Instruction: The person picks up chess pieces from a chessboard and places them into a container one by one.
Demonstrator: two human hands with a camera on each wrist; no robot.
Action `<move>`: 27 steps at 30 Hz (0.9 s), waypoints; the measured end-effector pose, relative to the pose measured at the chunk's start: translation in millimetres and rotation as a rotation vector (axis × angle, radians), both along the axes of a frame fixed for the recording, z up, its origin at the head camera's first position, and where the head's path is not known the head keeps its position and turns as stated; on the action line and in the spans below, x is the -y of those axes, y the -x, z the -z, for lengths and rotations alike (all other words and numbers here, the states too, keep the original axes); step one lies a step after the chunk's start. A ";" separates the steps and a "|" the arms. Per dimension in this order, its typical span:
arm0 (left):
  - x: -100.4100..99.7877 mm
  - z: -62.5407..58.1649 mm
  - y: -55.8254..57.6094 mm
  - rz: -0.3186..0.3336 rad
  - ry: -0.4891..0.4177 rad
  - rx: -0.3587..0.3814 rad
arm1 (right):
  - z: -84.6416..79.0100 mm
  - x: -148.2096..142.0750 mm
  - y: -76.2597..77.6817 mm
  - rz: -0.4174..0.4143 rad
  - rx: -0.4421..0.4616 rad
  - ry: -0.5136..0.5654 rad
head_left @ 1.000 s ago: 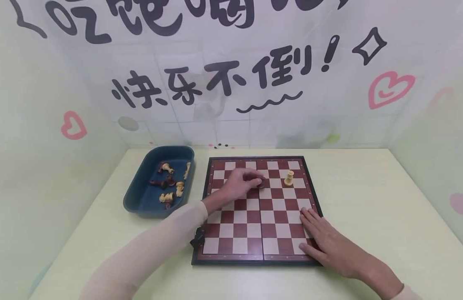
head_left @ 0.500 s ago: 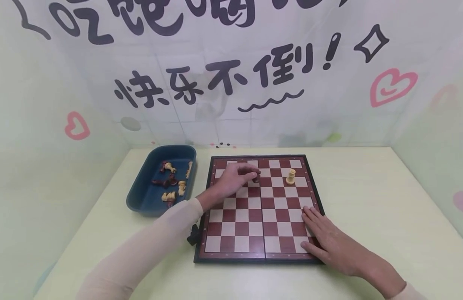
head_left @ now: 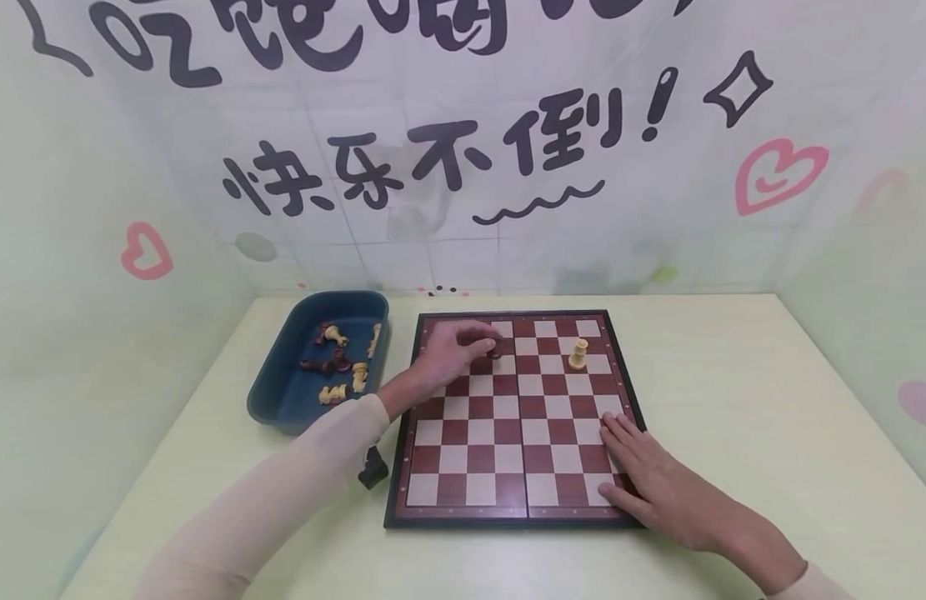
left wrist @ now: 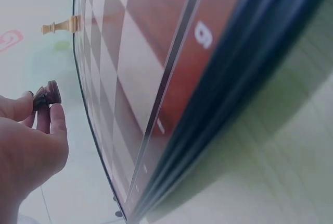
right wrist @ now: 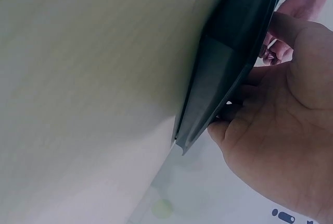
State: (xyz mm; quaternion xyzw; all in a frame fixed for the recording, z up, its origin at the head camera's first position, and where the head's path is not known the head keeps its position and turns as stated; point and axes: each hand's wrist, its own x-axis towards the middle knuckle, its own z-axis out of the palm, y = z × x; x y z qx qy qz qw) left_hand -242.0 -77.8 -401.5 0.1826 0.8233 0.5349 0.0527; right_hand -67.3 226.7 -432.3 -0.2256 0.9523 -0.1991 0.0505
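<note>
A red-and-white chessboard [head_left: 481, 458] lies unfolded on the table. Over its far left part, my left hand [head_left: 449, 357] pinches a dark brown chess piece [left wrist: 48, 94] between thumb and fingers; the left wrist view shows it tilted and off the board, and its exact kind is unclear. One cream chess piece [head_left: 578, 355] stands upright on the far right squares. My right hand [head_left: 667, 490] rests on the board's near right edge with its fingers extended; in the right wrist view its palm is beside the board's dark side.
Left of the board stands a blue tray [head_left: 263, 404] with several dark and cream chess pieces lying in it. A small black object [head_left: 372, 468] shows under the left wrist. Behind the table hangs a white printed backdrop [head_left: 463, 267].
My left hand has moved left from near the board's middle seam, carrying the dark chess piece. My right hand and the cream piece have stayed in place.
</note>
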 end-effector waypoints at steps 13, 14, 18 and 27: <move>23.1 -12.2 2.2 -0.006 -0.081 0.030 | 0.3 0.5 -1.9 -0.003 -0.003 0.007; 25.0 -12.9 2.4 -0.010 -0.071 0.024 | 0.2 0.2 -1.8 -0.006 -0.013 0.004; 34.2 -14.7 2.3 -0.049 -0.047 0.018 | -1.1 -0.1 -0.7 -0.011 -0.021 0.001; 58.3 -18.7 5.5 -0.050 -0.101 0.049 | -1.5 -0.6 -1.3 -0.003 0.001 0.013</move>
